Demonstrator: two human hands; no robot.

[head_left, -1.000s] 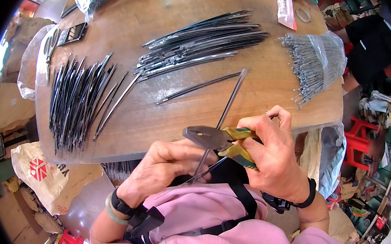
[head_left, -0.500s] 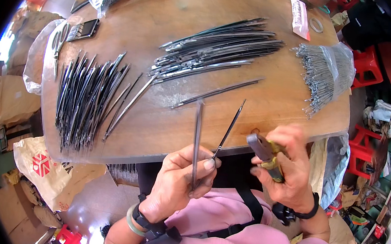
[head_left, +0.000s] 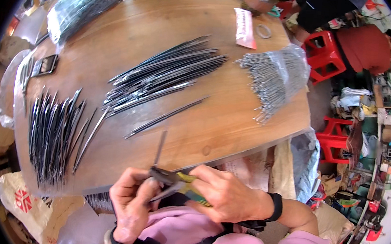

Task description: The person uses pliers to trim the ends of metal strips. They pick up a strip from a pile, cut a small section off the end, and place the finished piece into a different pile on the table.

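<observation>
My left hand (head_left: pixel 131 200) is closed, pinching a thin dark strip (head_left: pixel 160 148) that sticks up past its fingertips. In my right hand (head_left: pixel 226 194) are pliers with yellow-green handles (head_left: pixel 193 194). Their dark jaws meet the work right at my left fingertips; whether they are clamped on the strip is hidden. Both hands are just off the table's near edge. Beyond them a pair of similar strips (head_left: pixel 166 117) lies alone. A big pile of dark strips (head_left: pixel 162 73) is spread behind these, and another pile (head_left: pixel 53 138) lies at the left.
On the wooden table (head_left: pixel 246 137), a plastic-wrapped bundle of thin silver wires (head_left: pixel 278 78) lies right. A pink-and-white packet (head_left: pixel 245 28) and a tape ring (head_left: pixel 263 31) are farther back. Scissors (head_left: pixel 25 75), a phone-like device (head_left: pixel 45 66) and a plastic-wrapped bundle (head_left: pixel 83 8) are left. Red stools (head_left: pixel 324 54) stand right.
My right hand has brought the pliers leftward from apart to my left fingertips. The view has shifted, so the table's contents appear farther left and lower on the near side.
</observation>
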